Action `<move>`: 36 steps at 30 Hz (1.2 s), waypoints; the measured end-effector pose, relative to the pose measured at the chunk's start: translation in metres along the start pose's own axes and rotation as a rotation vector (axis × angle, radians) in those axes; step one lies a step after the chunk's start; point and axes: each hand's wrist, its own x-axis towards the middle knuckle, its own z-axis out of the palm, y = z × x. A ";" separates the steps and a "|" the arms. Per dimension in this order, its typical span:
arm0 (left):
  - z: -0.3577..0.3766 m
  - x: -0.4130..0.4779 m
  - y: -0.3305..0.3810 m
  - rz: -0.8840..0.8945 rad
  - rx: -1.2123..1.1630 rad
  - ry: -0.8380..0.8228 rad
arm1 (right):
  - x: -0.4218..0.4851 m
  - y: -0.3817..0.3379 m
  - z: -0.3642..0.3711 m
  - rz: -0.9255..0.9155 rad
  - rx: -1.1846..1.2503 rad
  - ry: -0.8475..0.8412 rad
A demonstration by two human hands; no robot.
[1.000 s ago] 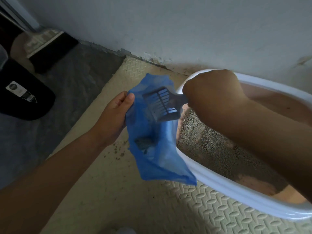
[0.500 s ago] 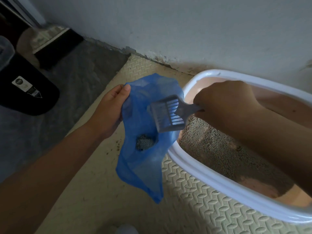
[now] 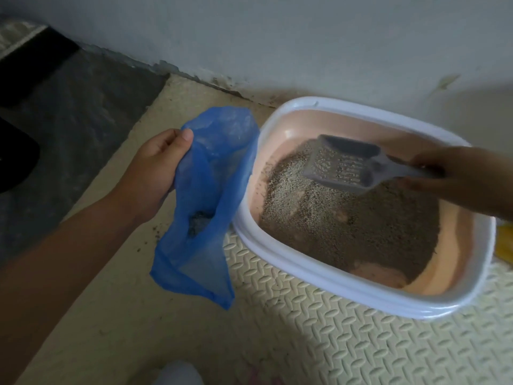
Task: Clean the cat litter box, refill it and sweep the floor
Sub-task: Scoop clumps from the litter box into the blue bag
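Note:
A litter box [image 3: 369, 294] with a white rim and pink inside stands on the floor mat by the wall, half filled with grey litter [image 3: 361, 223]. My right hand [image 3: 447, 173] grips the handle of a grey slotted scoop [image 3: 344, 165], which hangs just over the litter at the box's far left end. My left hand [image 3: 155, 168] pinches the top edge of a blue plastic bag [image 3: 205, 207] held open just left of the box. A grey clump [image 3: 198, 225] lies inside the bag.
A cream patterned foam mat [image 3: 319, 337] lies under the box, with scattered litter grains [image 3: 151, 234] beside the bag. Dark grey floor [image 3: 72, 112] stretches to the left. The white wall [image 3: 277, 37] runs behind. Something yellow [image 3: 505, 243] shows at the right edge.
My right hand has drawn the scoop out of the bag's mouth and moved it right, down over the litter in the box. The bag stays in my left hand with the clump inside.

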 end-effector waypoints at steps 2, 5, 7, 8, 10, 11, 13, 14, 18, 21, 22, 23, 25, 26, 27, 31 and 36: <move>0.004 0.000 -0.003 -0.001 0.035 -0.019 | -0.010 0.035 0.016 0.095 -0.025 -0.006; 0.011 0.001 -0.006 0.006 0.091 -0.009 | -0.029 0.056 0.036 0.213 0.029 -0.013; 0.019 0.000 -0.010 -0.006 0.113 -0.024 | -0.044 0.057 0.046 0.248 0.017 -0.053; 0.024 -0.003 -0.011 -0.015 0.127 -0.041 | -0.053 0.056 0.050 0.259 -0.030 -0.072; 0.029 -0.006 -0.016 0.003 0.162 -0.047 | -0.069 0.060 0.059 0.278 -0.078 -0.085; 0.029 -0.007 -0.020 0.012 0.187 -0.047 | -0.077 0.062 0.062 0.285 -0.073 -0.084; 0.030 -0.006 -0.026 0.017 0.242 -0.037 | -0.091 0.063 0.071 0.299 -0.045 -0.059; 0.031 -0.006 -0.027 0.024 0.265 -0.044 | -0.098 0.062 0.075 0.301 -0.050 -0.039; 0.043 -0.009 -0.025 0.023 0.469 -0.124 | -0.116 0.057 0.092 0.334 -0.087 0.013; 0.054 -0.012 -0.037 0.014 0.511 -0.158 | -0.123 0.056 0.099 0.326 -0.114 0.041; 0.059 -0.015 -0.041 0.014 0.500 -0.163 | -0.126 0.056 0.100 0.326 -0.120 0.052; 0.065 -0.018 -0.043 0.009 0.495 -0.175 | -0.127 0.056 0.101 0.325 -0.125 0.060; 0.075 -0.022 -0.047 0.016 0.488 -0.210 | -0.129 0.057 0.102 0.310 -0.140 0.064; 0.079 -0.023 -0.047 0.019 0.485 -0.229 | -0.129 0.057 0.102 0.308 -0.141 0.061; 0.082 -0.024 -0.048 0.014 0.498 -0.242 | -0.129 0.058 0.102 0.309 -0.140 0.057; 0.087 -0.027 -0.048 0.023 0.559 -0.260 | -0.130 0.057 0.103 0.311 -0.140 0.043; 0.091 -0.027 -0.047 0.029 0.629 -0.275 | -0.130 0.054 0.101 0.285 -0.160 0.013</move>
